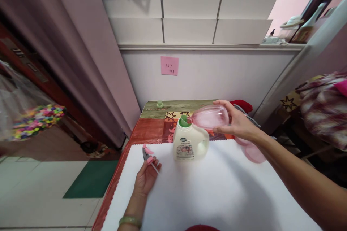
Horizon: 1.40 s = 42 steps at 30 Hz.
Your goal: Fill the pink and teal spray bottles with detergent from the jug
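My right hand (238, 122) holds a clear pink bottle (210, 116) tipped on its side, its mouth at the green neck (184, 121) of a white detergent jug (189, 141). The jug stands upright on a white sheet (211, 191) covering the table. My left hand (146, 177) rests on the sheet at the left and grips a pink spray-trigger head (148, 153) with its thin tube. A green bangle (130, 221) is on my left wrist.
A small green cap (159, 104) lies at the table's far left corner. A pink round object (253, 151) sits under my right forearm, and a red item (242, 105) at the far right edge. A pink note (169, 65) hangs on the wall behind.
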Each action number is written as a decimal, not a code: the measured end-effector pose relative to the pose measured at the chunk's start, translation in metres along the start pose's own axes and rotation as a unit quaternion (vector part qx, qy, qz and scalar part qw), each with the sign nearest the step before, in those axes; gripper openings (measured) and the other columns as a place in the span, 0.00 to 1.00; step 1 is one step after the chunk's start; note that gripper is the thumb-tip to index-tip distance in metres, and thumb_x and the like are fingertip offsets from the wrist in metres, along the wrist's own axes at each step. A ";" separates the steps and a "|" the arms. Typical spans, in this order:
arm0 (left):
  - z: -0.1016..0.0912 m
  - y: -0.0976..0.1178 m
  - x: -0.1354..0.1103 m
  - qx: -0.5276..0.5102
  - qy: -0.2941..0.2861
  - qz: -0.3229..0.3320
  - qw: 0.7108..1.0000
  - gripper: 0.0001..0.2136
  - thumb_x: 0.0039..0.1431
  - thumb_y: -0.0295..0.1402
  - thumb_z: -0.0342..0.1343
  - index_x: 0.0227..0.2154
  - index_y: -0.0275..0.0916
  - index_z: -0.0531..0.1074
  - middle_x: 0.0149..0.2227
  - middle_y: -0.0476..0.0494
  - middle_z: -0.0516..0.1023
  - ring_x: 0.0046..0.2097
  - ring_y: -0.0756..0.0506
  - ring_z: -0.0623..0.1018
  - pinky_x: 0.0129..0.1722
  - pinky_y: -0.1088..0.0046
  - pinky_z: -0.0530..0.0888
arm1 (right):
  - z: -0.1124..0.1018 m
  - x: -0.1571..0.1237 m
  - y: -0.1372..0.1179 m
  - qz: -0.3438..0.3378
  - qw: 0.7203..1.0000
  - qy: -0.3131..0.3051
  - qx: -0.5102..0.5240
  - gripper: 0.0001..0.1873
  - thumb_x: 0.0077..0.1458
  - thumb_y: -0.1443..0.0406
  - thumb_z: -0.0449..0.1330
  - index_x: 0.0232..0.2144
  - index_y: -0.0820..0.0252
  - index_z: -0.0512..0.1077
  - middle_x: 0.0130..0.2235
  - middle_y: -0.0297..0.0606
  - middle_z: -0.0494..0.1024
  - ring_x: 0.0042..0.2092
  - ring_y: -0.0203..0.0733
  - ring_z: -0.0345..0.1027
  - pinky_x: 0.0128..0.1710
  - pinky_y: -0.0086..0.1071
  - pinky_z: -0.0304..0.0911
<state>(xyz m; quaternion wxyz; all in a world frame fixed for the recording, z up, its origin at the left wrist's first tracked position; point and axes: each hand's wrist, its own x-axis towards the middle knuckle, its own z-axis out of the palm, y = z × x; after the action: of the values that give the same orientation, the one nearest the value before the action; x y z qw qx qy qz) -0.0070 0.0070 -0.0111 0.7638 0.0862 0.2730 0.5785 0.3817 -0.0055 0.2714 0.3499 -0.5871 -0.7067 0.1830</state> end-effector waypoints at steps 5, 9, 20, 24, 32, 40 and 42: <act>0.000 0.000 0.000 0.006 0.001 0.000 1.000 0.03 0.56 0.31 0.65 0.33 0.40 0.80 0.38 0.42 0.84 0.39 0.44 0.82 0.47 0.60 0.79 | -0.002 0.000 -0.002 -0.008 1.000 0.001 -0.014 0.45 0.41 0.56 0.73 0.61 0.50 0.62 0.58 0.43 0.73 0.55 0.60 0.71 0.48 0.44 0.70; 0.000 0.000 0.000 0.009 0.003 0.002 1.000 0.03 0.57 0.32 0.64 0.34 0.41 0.80 0.38 0.43 0.84 0.39 0.44 0.82 0.47 0.60 0.80 | -0.003 0.001 -0.003 -0.021 1.000 0.002 -0.015 0.44 0.42 0.55 0.73 0.61 0.49 0.62 0.58 0.43 0.74 0.54 0.60 0.72 0.48 0.45 0.71; 0.001 0.000 -0.001 0.013 0.007 0.003 1.000 0.03 0.57 0.32 0.64 0.34 0.42 0.80 0.38 0.43 0.84 0.39 0.45 0.82 0.47 0.60 0.79 | -0.006 0.004 -0.010 -0.034 0.999 0.000 -0.029 0.44 0.43 0.56 0.72 0.61 0.48 0.63 0.57 0.43 0.75 0.54 0.61 0.72 0.49 0.49 0.71; 0.001 0.000 0.000 0.014 0.007 0.004 1.000 0.03 0.56 0.32 0.65 0.34 0.41 0.81 0.38 0.42 0.84 0.38 0.45 0.82 0.46 0.60 0.80 | -0.006 0.006 -0.008 -0.046 0.999 -0.002 -0.026 0.45 0.42 0.55 0.73 0.61 0.49 0.62 0.59 0.43 0.73 0.56 0.61 0.71 0.52 0.49 0.69; 0.000 0.000 0.000 0.015 0.008 0.001 1.000 0.02 0.56 0.32 0.65 0.33 0.42 0.81 0.38 0.43 0.84 0.38 0.45 0.83 0.46 0.61 0.80 | -0.010 0.010 -0.013 -0.067 0.997 -0.006 -0.045 0.44 0.42 0.56 0.72 0.61 0.50 0.63 0.58 0.44 0.74 0.54 0.61 0.72 0.52 0.51 0.70; 0.001 -0.001 0.000 0.011 0.005 0.004 1.000 0.04 0.55 0.31 0.66 0.34 0.40 0.81 0.37 0.42 0.84 0.38 0.44 0.82 0.45 0.60 0.80 | -0.016 0.016 -0.019 -0.102 0.992 -0.024 -0.066 0.45 0.42 0.58 0.72 0.63 0.48 0.64 0.62 0.42 0.71 0.58 0.61 0.70 0.57 0.52 0.67; 0.001 -0.001 0.000 0.011 0.005 0.005 1.000 0.04 0.55 0.32 0.66 0.34 0.40 0.81 0.38 0.42 0.84 0.38 0.44 0.82 0.46 0.61 0.80 | -0.019 0.018 -0.022 -0.114 0.990 -0.028 -0.081 0.45 0.42 0.58 0.72 0.63 0.47 0.63 0.63 0.40 0.71 0.59 0.61 0.69 0.57 0.52 0.67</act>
<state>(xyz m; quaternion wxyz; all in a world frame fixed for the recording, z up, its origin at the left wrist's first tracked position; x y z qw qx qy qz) -0.0059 0.0072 -0.0108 0.7587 0.0933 0.2826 0.5794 0.3782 0.0038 0.3039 0.3003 -0.5235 -0.7910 0.1002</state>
